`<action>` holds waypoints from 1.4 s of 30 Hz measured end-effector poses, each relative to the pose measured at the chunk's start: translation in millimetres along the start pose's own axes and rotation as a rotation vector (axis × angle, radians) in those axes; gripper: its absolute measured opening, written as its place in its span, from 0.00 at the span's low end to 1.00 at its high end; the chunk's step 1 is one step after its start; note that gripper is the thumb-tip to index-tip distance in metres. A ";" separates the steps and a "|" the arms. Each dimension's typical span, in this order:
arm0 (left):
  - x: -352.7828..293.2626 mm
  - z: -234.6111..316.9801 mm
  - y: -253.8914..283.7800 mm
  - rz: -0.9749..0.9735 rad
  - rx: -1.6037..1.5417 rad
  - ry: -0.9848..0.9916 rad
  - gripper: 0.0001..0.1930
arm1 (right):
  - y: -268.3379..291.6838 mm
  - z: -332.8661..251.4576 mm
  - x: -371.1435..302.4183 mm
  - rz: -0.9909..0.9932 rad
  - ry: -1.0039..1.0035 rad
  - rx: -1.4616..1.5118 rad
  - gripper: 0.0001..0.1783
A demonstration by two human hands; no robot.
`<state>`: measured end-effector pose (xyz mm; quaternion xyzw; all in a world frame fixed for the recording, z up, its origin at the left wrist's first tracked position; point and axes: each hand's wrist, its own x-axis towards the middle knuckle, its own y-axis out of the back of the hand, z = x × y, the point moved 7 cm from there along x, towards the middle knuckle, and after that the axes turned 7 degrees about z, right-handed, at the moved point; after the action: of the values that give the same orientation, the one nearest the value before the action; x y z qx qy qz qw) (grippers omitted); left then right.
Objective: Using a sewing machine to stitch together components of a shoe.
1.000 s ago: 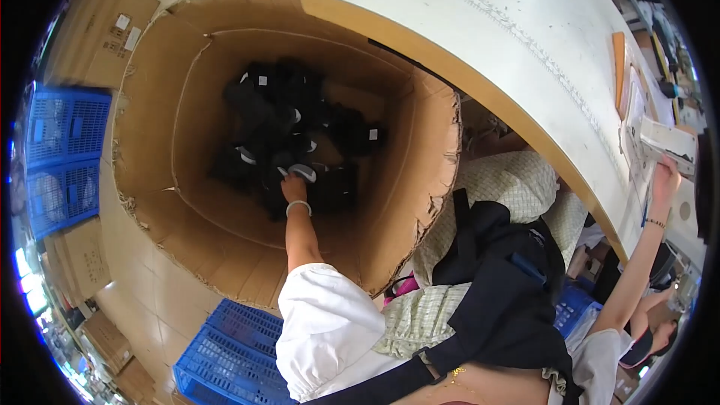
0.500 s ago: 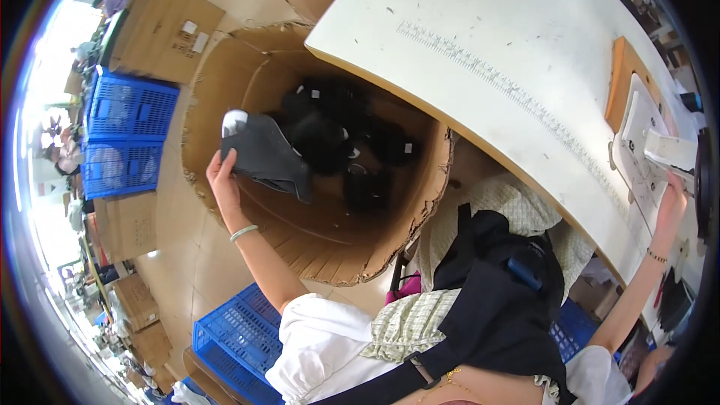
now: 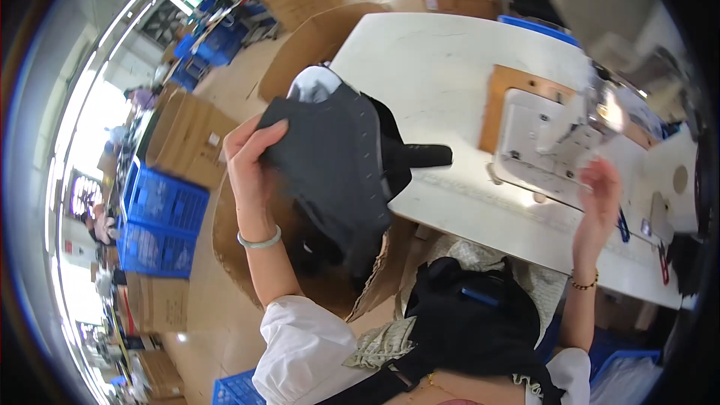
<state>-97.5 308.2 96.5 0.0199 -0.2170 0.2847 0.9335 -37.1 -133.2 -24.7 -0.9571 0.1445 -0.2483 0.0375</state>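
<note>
I held one dark grey fabric piece (image 3: 337, 165) up in my left hand (image 3: 251, 161), above the open cardboard box (image 3: 225, 232) and at the near left edge of the white desk (image 3: 442, 82). My fingers were closed on its left edge, thumb on the front. The piece was soft, matte cloth, roughly rectangular, with a line of light stitching down its right side and a pale lining or second layer (image 3: 315, 82) showing at the top. Its long axis ran from upper left to lower right, the lower end hanging down toward the box. A narrow dark strip (image 3: 424, 156) stuck out from behind it to the right, lying level over the desk edge.

My right hand (image 3: 600, 195) was raised over the desk with fingers spread and slack, gripping nothing, just beside the base of one white sewing machine (image 3: 547, 139). The machine sat in a tan wooden inset (image 3: 499, 94) in the desk top.

I wore one pale green bangle (image 3: 259, 240) on the left wrist and one beaded bracelet (image 3: 583, 283) on the right. The box was round-walled brown corrugated card with more dark pieces inside, too shadowed to count. Two blue plastic lattice crates (image 3: 154, 225) stood stacked to my left on the floor, with several more cardboard boxes (image 3: 187, 135) around.
</note>
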 end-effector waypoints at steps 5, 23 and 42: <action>3.2 -16.6 -119.8 -0.251 0.146 0.196 0.10 | -38.8 -57.3 -17.6 -0.475 0.201 -0.165 0.21; 22.2 -23.7 -167.7 -0.216 0.043 -0.050 0.13 | -124.9 11.7 22.0 -0.438 -0.432 0.288 0.15; -23.6 -48.7 -195.9 -0.338 0.441 -0.333 0.28 | -145.4 -12.9 48.0 -0.315 0.124 -0.144 0.17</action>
<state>10.0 139.7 59.5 0.3037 -0.2934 0.1585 0.8925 34.2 -8.5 29.8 -0.9510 0.0121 -0.2986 -0.0797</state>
